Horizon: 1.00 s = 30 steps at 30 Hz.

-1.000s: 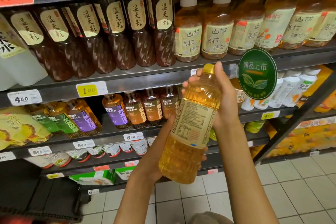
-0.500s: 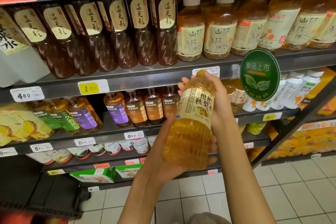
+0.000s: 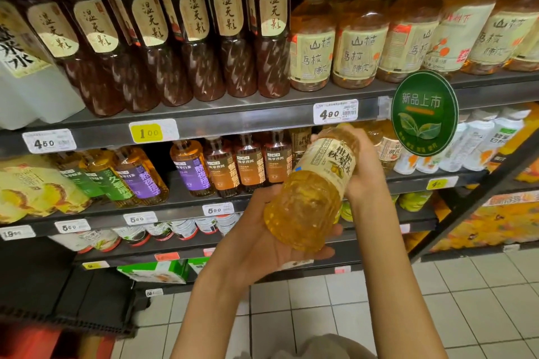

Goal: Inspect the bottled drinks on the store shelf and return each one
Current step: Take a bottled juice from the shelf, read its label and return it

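Note:
I hold a yellow drink bottle (image 3: pixel 313 198) with a cream label in front of the middle shelf (image 3: pixel 248 122). It is tilted, its neck toward the shelf and its ribbed base toward me. My left hand (image 3: pixel 262 239) cups the base from below. My right hand (image 3: pixel 366 166) wraps the upper part near the cap, which is hidden. Behind it stand brown-labelled bottles (image 3: pixel 249 167) and more yellow bottles (image 3: pixel 385 146) on the lower shelf row.
Dark tea bottles (image 3: pixel 189 44) and amber bottles (image 3: pixel 358 38) fill the upper shelf. A round green sign (image 3: pixel 424 114) sticks out from the shelf edge right of my hands. A dark diagonal rack bar (image 3: pixel 478 195) crosses at right. Tiled floor (image 3: pixel 379 306) lies below.
The bottle has turned from its back label to its front label and tipped, neck going toward the shelf and base rising toward me. Both hands moved up and forward with it.

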{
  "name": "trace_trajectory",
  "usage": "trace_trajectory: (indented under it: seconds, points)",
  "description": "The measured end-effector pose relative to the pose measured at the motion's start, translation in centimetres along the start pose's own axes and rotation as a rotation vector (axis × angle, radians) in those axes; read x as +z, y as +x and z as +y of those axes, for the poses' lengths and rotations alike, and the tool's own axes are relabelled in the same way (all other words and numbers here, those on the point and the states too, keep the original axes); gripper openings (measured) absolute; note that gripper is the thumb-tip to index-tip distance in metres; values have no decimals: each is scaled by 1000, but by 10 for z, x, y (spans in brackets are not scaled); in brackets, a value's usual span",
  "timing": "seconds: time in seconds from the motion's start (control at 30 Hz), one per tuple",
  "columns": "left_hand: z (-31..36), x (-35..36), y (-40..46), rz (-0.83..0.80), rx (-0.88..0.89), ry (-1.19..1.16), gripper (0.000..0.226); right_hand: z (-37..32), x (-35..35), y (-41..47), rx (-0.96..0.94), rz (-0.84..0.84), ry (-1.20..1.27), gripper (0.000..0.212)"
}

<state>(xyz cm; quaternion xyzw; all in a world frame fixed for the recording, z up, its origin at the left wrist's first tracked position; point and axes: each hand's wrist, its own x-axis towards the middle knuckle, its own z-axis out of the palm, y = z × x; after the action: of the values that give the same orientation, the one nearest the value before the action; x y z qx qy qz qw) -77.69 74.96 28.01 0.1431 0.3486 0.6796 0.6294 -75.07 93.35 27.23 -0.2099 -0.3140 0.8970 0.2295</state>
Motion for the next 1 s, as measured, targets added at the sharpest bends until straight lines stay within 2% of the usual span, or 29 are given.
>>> trace_trajectory:
  seconds: [0.1,0.17,0.2,0.3,0.37,0.47,0.57,0.63,0.77,0.9,1.0]
  points:
    - [0,-7,-2,247,67,270,48,-16,5,-9,-136,6,1,16]
    - [-1,-5,-2,312,94,493,40,-20,12,-17,-224,25,-43,13]
    - [-3,-6,-1,311,110,601,40,-19,15,-20,-263,14,-59,13]
    - [-3,-3,-2,314,172,774,68,-23,26,-31,-364,-9,-129,9]
    - [-3,-5,-2,323,227,815,74,-24,30,-34,-406,-65,-145,16]
    - [-9,-6,2,366,368,832,61,-26,33,-36,-454,-224,-208,36]
    - [-16,-8,8,440,546,803,54,-27,37,-40,-446,-339,-409,44]
    - [-19,-12,12,467,597,819,53,-27,37,-43,-424,-356,-463,44]
    - [-18,-17,11,434,578,894,83,-20,37,-47,-492,-426,-460,26]
    - [-14,-15,12,442,602,1013,69,-19,42,-57,-600,-580,-527,27]
    - [-13,-11,13,515,691,1038,75,-23,50,-68,-673,-755,-595,30]
